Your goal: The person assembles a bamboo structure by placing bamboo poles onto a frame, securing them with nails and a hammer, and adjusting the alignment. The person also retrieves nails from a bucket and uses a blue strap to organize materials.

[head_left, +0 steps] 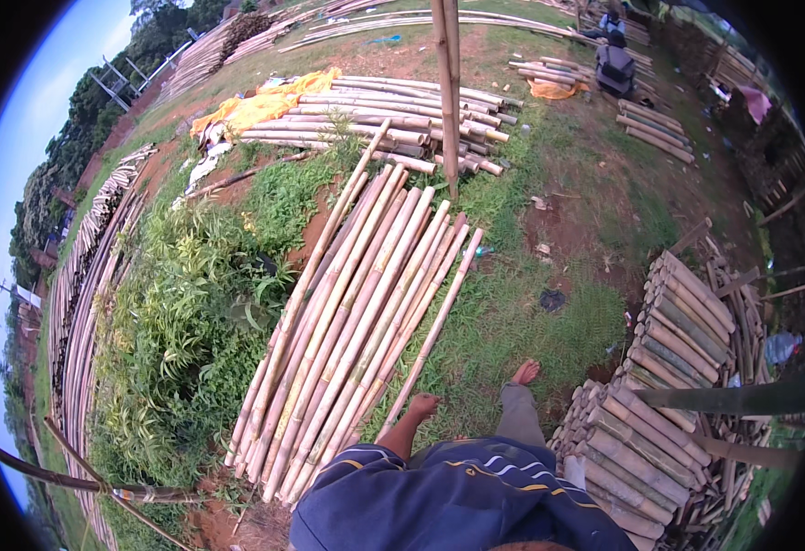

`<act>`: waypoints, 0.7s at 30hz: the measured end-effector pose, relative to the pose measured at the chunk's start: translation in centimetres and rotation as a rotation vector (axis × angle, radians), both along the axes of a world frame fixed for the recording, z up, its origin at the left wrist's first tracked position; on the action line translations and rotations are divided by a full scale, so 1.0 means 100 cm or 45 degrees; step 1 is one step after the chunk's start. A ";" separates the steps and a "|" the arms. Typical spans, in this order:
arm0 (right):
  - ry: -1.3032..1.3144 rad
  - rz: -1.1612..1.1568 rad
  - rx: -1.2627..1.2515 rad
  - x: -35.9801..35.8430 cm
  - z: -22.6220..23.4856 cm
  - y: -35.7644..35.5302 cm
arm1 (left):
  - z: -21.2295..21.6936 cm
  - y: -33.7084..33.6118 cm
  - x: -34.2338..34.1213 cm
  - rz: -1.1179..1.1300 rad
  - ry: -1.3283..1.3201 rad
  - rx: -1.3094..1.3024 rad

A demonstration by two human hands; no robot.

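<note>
My left hand (424, 405) hangs low in front of my body, its fingers loosely curled, with nothing visible in them. Just left of it lies a single bamboo pole (435, 326), a little apart from the others; whether hand and pole touch is not plain. Beyond that pole, many long bamboo poles (347, 312) lie side by side in a slanting stack. My right hand is out of sight.
A bare foot (526, 372) stands on the grass. Piles of short bamboo pieces (637, 450) rise on the right. Leafy bushes (182, 331) border the stack's left. An upright post (447, 92) stands ahead, near more poles and an orange sheet (256, 110). A seated person (614, 64) is far right.
</note>
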State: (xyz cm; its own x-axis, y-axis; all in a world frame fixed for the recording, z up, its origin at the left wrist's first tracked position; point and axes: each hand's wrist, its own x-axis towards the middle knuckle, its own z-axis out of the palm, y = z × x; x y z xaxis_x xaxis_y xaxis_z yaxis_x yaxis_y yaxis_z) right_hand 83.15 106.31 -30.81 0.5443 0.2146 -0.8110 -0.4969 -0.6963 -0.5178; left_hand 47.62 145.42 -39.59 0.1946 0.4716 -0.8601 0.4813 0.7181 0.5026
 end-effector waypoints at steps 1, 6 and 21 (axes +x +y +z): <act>0.052 0.034 -0.040 0.012 -0.007 0.009 | -0.010 0.017 -0.007 0.017 -0.112 -0.127; 0.166 -0.008 -0.125 0.084 -0.053 0.041 | -0.006 0.073 0.043 -0.372 0.327 -0.144; 0.011 -0.160 0.229 0.429 -0.049 0.451 | -0.014 0.387 0.495 -0.586 0.040 0.602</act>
State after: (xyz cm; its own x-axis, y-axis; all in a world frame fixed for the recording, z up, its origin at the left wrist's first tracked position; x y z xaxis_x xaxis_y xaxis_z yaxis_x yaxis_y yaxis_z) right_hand 126.08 151.36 -35.71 0.5693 0.2869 -0.7705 -0.5789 -0.5256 -0.6234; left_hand 97.07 184.17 -40.94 0.4445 0.6745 -0.5894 0.7059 0.1413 0.6941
